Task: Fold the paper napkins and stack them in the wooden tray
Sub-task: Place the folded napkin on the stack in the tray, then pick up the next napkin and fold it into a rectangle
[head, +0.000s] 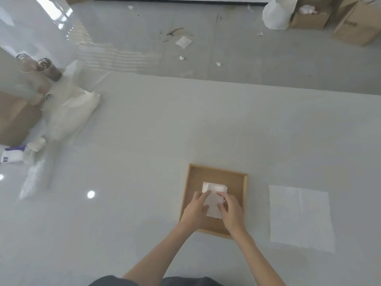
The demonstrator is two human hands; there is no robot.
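Note:
A square wooden tray (214, 172) lies on the pale table in front of me. Inside it sits a small stack of folded white napkins (214, 187). Both hands are over the tray, holding a folded white napkin (213, 206) between them just above the stack. My left hand (195, 209) pinches its left edge, and my right hand (231, 211) pinches its right edge. To the right of the tray an unfolded white napkin (301, 217) lies flat on the table.
At the far left lie white plastic bags (70, 114), a tissue pack (13, 155) and a cardboard box (12, 118). Beyond the table's far edge, the floor holds paper scraps (183, 41) and cardboard boxes (358, 25).

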